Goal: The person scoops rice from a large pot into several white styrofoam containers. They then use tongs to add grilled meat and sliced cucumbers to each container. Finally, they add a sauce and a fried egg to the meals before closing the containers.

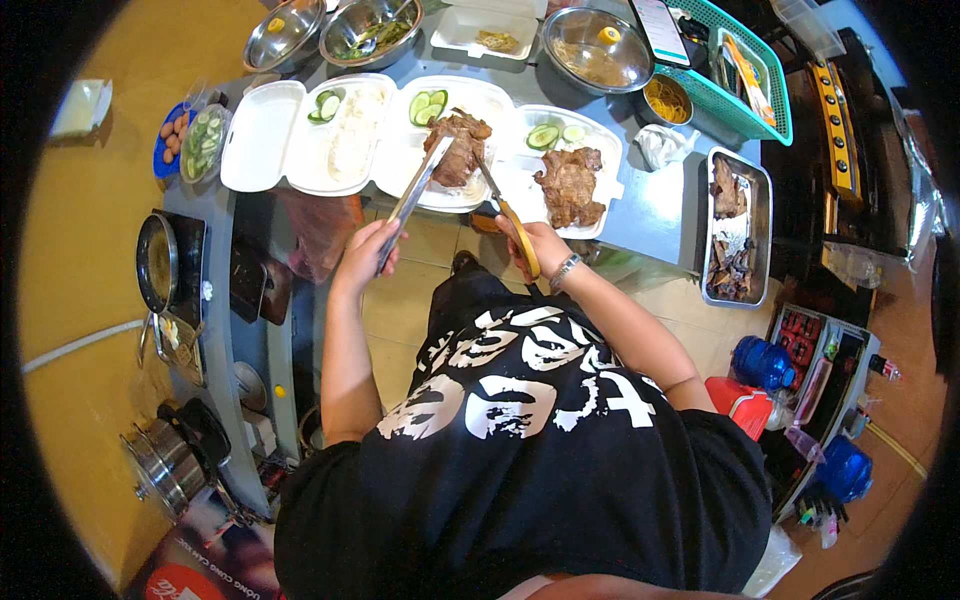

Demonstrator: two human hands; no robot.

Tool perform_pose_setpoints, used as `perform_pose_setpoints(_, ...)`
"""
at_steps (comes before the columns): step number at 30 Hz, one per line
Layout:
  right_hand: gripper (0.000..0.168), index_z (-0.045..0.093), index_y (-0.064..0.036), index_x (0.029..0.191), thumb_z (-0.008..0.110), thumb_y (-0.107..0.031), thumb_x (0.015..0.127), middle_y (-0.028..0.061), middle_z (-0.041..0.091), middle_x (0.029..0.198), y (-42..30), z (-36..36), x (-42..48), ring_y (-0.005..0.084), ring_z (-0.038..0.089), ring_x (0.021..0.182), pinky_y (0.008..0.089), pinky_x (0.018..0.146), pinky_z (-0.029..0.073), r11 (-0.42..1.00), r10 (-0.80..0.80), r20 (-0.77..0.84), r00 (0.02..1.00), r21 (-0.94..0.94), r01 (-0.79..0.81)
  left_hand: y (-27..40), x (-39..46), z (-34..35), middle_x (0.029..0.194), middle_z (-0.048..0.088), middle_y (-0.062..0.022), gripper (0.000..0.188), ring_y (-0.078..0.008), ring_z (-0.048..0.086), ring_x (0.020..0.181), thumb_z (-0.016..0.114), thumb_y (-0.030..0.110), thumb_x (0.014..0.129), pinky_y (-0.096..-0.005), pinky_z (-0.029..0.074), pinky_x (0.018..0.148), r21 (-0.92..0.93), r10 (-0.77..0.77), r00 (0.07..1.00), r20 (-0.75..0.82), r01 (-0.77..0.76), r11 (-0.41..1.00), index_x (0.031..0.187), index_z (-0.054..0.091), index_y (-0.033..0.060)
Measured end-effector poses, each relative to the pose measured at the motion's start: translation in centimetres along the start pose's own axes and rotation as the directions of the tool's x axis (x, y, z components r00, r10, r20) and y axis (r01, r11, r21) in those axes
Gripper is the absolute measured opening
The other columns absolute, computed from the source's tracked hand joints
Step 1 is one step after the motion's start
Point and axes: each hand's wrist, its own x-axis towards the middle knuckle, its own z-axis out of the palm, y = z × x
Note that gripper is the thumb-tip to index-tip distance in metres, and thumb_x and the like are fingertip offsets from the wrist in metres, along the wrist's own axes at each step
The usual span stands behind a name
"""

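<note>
In my left hand [367,253] I hold metal tongs [415,196], their tips on a piece of grilled meat [459,150]. My right hand [536,251] grips scissors with yellow handles [517,225], their blades at the right edge of the same meat. That meat lies in the middle white foam box [405,161], beside cucumber slices [428,107]. To the right, another foam box [611,161] holds a second piece of grilled meat [571,187] and cucumber slices [543,136]. On the left, an opened foam box [262,139] contains white rice [356,135] and cucumber slices [325,107].
Along the back stand metal bowls [360,64], a lidded bowl [577,56] and a teal basket [780,112] with a phone [660,30]. A metal tray [766,247] of meat sits at the right edge. Eggs [174,135] and a frying pan [157,259] are at left.
</note>
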Motion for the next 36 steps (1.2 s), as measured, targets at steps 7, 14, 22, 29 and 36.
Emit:
perform_pose_setpoints(7, 0.069, 0.056, 0.001, 0.06, 0.053, -0.064, 0.084, 0.0054, 0.049, 0.047, 1.1, 1.5, 0.9, 0.0169, 0.051, 0.035, 0.0288, 0.035, 0.044, 0.995, -0.063, -0.073, 0.995, -0.083, 0.057, 2.4, -1.7, -1.7, 0.055, 0.049, 0.0008, 0.034, -0.0081, 0.044, 0.04, 0.053, 0.038, 0.093, -0.0224, 0.033, 0.038, 0.136, -0.063, 0.998, 0.024, 0.059, 0.989, 0.086, 0.058, 0.0052)
perform_pose_setpoints(14, 0.056, 0.052, -0.006, 0.063, 0.06, -0.058, 0.084, 0.0014, 0.047, 0.048, -0.1, -5.2, -8.1, 0.0121, 0.047, 0.035, 0.026, 0.034, 0.042, 0.953, -0.103, -0.023, 0.994, 0.285, 0.106, 11.5, -8.1, 1.7, 0.05, 0.046, 0.0014, 0.039, -0.0074, 0.042, 0.037, 0.057, 0.042, 0.091, -0.022, 0.032, 0.034, 0.514, 0.001, 0.942, -0.335, 0.182, 0.838, 0.079, 0.059, 0.0045)
perform_pose_setpoints(22, 0.056, 0.052, -0.007, 0.066, 0.057, -0.059, 0.085, 0.0005, 0.047, 0.051, 9.7, -21.2, -22.6, 0.0104, 0.046, 0.037, 0.0255, 0.033, 0.041, 0.958, -0.013, -0.553, 0.833, 0.233, 0.169, 11.5, -1.3, 28.7, 0.055, 0.05, 0.0015, 0.028, -0.0066, 0.047, 0.045, 0.061, 0.03, 0.09, -0.0217, 0.036, 0.044, 0.546, 0.252, 0.926, 0.28, -0.37, 0.752, 0.093, 0.061, 0.0028)
perform_pose_setpoints(29, 0.069, 0.051, -0.005, 0.068, 0.042, -0.071, 0.084, 0.0023, 0.042, 0.044, 17.0, -27.5, -28.1, 0.0141, 0.043, 0.031, 0.0261, 0.029, 0.037, 0.832, 0.131, -0.493, 0.86, 0.526, 0.175, 14.1, 4.8, 41.3, 0.054, 0.055, -0.0069, 0.045, -0.0155, 0.057, 0.047, 0.058, 0.042, 0.088, -0.0304, 0.044, 0.048, 0.783, 0.241, 0.944, 0.227, -0.324, 0.531, 0.093, 0.062, -0.0033)
perform_pose_setpoints(36, 0.09, 0.057, -0.004, 0.084, 0.028, -0.088, 0.072, 0.006, 0.052, 0.056, 14.8, -29.6, -23.7, 0.0192, 0.053, 0.045, 0.0282, 0.044, 0.039, 0.723, 0.0, 0.033, 0.999, 0.69, -0.023, 13.8, 6.8, 44.3, 0.068, 0.062, -0.0159, 0.046, -0.0276, 0.061, 0.06, 0.061, 0.042, 0.085, -0.0373, 0.048, 0.056, 0.843, 0.469, 0.807, 0.358, -0.496, 0.21, 0.087, 0.06, -0.0035)
